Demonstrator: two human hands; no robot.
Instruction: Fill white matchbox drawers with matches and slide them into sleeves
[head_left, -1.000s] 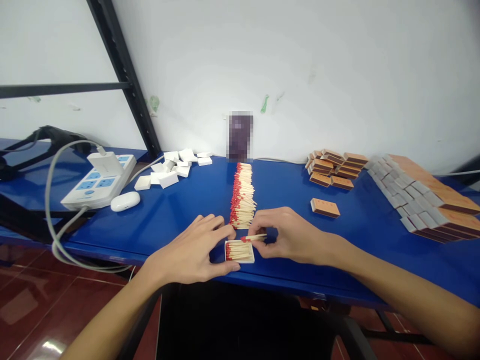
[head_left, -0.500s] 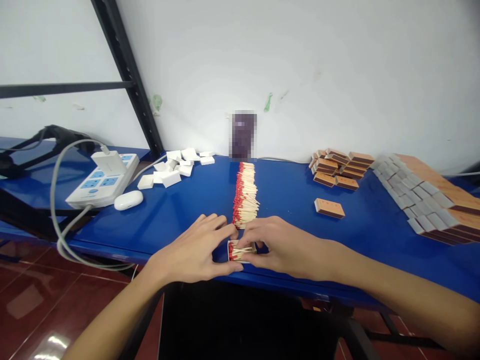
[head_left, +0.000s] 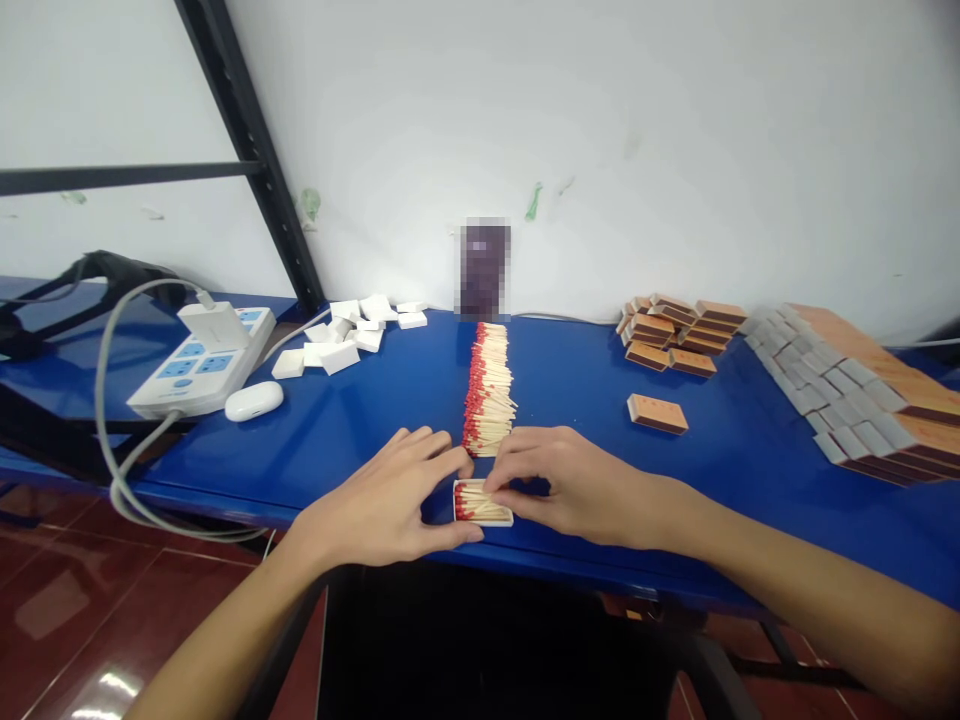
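Note:
A small white matchbox tray (head_left: 498,523), holding red-headed matchsticks (head_left: 471,503), lies near the table's front edge. My left hand (head_left: 397,500) brackets its left end, thumb along the near side and index finger at the far side. Over the tray's right half, my right hand (head_left: 574,485) pinches at the pale ends of the matchsticks with thumb and fingertips; how many it grips is hidden. Just beyond both hands, a long row of loose matchsticks (head_left: 491,390) runs toward the wall, red heads to the left.
White trays (head_left: 341,355) lie heaped at back left, near a power strip (head_left: 202,365) and a white earbud case (head_left: 255,401). One matchbox (head_left: 657,413) lies to the right, before a pile of matchboxes (head_left: 675,330). Stacked matchboxes (head_left: 870,400) stand far right. A pixelated dark object (head_left: 484,270) leans on the wall.
My right hand has shifted slightly up and right, uncovering more of the tray. The matchsticks inside now lie flatter and more aligned. My left hand stays in place.

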